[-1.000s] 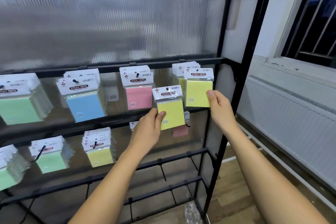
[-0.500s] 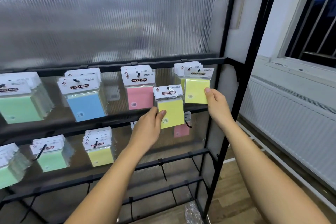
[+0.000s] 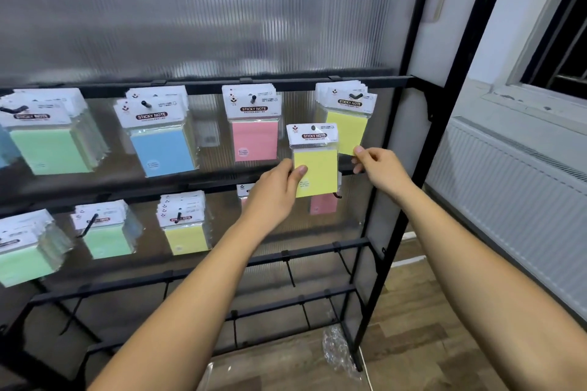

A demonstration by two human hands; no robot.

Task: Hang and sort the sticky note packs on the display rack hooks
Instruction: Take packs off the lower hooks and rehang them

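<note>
The left hand [image 3: 274, 190] pinches a yellow sticky note pack [image 3: 314, 162] by its lower left edge, thumb on the front, holding it free of any hook, in front of the rack between the pink stack [image 3: 254, 125] and the yellow stack [image 3: 347, 119]. The right hand [image 3: 379, 170] has changed most: a second ago its fingers gripped the front pack of that yellow stack, and now they are loosely curled just under its lower corner, holding nothing (whether a fingertip touches it is unclear). That pack now hangs on the top-right hook [image 3: 355, 96], so the held pack is probably next for the same hook.
</note>
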